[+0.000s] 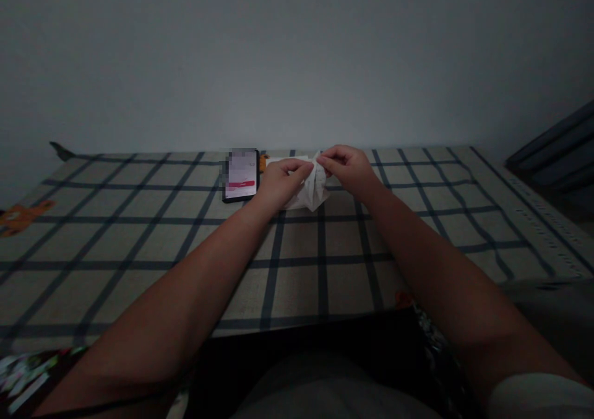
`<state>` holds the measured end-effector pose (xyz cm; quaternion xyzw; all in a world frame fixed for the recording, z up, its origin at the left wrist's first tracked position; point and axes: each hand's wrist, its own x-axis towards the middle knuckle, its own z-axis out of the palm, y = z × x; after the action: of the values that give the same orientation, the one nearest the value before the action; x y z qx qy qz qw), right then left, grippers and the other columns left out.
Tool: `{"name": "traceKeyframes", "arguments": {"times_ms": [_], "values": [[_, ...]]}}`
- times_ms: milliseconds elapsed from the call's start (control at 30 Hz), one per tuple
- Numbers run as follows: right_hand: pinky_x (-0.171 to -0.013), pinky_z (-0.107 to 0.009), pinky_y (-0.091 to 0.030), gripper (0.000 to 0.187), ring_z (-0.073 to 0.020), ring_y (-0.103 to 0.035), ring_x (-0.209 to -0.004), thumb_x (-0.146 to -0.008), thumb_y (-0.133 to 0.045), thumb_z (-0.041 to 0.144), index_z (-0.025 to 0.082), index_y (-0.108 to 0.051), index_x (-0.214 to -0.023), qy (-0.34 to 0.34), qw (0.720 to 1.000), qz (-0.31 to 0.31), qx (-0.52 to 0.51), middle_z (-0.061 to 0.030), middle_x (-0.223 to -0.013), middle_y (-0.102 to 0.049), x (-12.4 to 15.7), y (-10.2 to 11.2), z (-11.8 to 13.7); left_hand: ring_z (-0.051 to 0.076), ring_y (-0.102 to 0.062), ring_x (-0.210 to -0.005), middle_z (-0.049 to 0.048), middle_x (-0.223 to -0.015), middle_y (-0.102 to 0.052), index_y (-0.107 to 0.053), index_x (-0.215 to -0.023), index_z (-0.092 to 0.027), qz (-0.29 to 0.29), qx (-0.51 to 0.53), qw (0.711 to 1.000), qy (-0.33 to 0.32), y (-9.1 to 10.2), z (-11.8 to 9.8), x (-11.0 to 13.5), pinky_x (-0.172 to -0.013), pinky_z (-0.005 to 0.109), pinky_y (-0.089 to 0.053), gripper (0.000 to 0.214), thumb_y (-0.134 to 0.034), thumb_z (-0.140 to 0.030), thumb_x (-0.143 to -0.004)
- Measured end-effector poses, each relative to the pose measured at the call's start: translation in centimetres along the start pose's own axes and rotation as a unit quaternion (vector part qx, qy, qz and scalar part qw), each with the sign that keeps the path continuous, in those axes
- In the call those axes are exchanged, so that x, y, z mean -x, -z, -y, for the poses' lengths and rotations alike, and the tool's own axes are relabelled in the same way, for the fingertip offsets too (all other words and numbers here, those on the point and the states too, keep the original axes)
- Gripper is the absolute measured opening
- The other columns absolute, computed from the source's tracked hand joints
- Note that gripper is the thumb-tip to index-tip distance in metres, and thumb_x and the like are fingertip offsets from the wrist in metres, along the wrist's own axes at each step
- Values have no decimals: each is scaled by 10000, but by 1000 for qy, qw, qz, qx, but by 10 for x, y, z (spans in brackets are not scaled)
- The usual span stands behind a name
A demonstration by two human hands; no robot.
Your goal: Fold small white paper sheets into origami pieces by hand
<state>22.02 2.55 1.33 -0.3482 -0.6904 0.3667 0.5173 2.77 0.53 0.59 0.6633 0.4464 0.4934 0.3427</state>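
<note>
Both my arms reach out over a table covered with a checked cloth (139,233). My left hand (278,184) and my right hand (348,166) meet at the far side and both pinch a crumpled white piece of paper (312,190) between their fingers. The paper rests partly on the cloth, its upper edge held between the two hands. A phone (241,174) with a lit screen lies flat just left of my left hand.
A plain wall stands right behind the table's far edge. A small orange thing (263,161) shows between the phone and the paper. An orange print (21,216) marks the cloth at the far left. A dark object (557,150) sits at the right.
</note>
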Motion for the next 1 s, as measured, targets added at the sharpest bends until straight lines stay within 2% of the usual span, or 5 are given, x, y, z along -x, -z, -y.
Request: {"name": "traceKeyframes", "arguments": {"times_ms": [133,300,567,800,1000], "values": [[-613,-278,-496,342,-132,-568,-651,-791,-808,509,182,-718,-825,-13,1000,4,-10,-2,-707,-645,0,0,-1,209,-721,-845,48,-864,-805,-822,-820,-185,-3,-15,1000,-11,1,-3,0,-845,329,-549,220,-736,-384,-861],[-631,-286,-506,388,-133,-574,-659,-812,-788,557,179,-720,-867,-24,999,23,3,-12,-752,-671,1,1,-2,222,-727,-894,53,-907,-814,-828,-869,-186,-45,-47,998,-20,2,-2,-1,-868,339,-553,268,-700,-421,-884],[-633,-294,-470,382,-135,-561,-662,-791,-799,539,176,-689,-839,-32,998,42,24,-14,-749,-660,0,2,-2,224,-733,-911,65,-932,-818,-830,-875,-191,-44,-44,998,-21,2,1,0,-820,319,-554,282,-719,-450,-867],[-608,-275,-461,432,-126,-547,-650,-755,-825,575,188,-647,-820,-58,998,36,-6,8,-710,-626,3,-3,0,211,-718,-866,53,-893,-816,-831,-857,-192,-41,-66,997,-26,2,-1,0,-801,314,-534,270,-713,-434,-863],[-589,-257,-479,456,-118,-554,-634,-751,-837,586,201,-606,-829,-70,996,50,-39,28,-681,-594,4,-5,-3,194,-673,-789,56,-853,-797,-813,-825,-185,-34,-32,999,-19,2,-3,1,-717,299,-500,283,-724,-453,-831]]}}
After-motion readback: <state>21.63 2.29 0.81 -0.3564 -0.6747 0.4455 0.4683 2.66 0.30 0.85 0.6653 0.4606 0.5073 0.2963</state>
